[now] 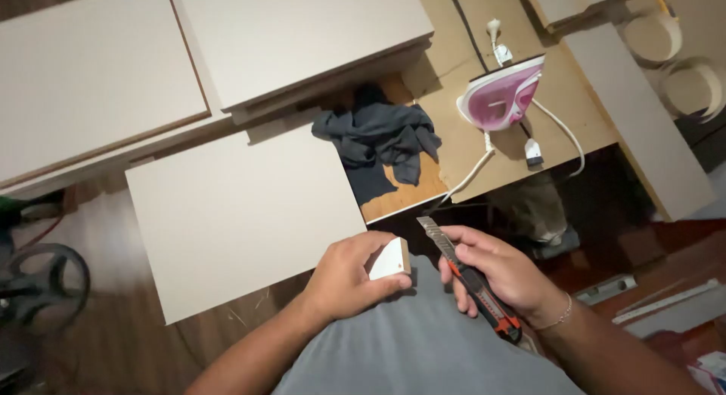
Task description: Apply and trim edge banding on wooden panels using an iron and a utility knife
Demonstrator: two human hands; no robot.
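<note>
- A small white board offcut is gripped in the closed left hand, one corner left exposed toward the right hand.
- The piece is judged light and stiff; its flat faces are best pinched, away from the exposed edge.
- A utility knife is clasped in the closed right hand, blade extended just beside the offcut.
- A large white panel lies beyond the left hand.
- A dark cloth and a pink iron with trailing cord are set further ahead, well apart.
</note>
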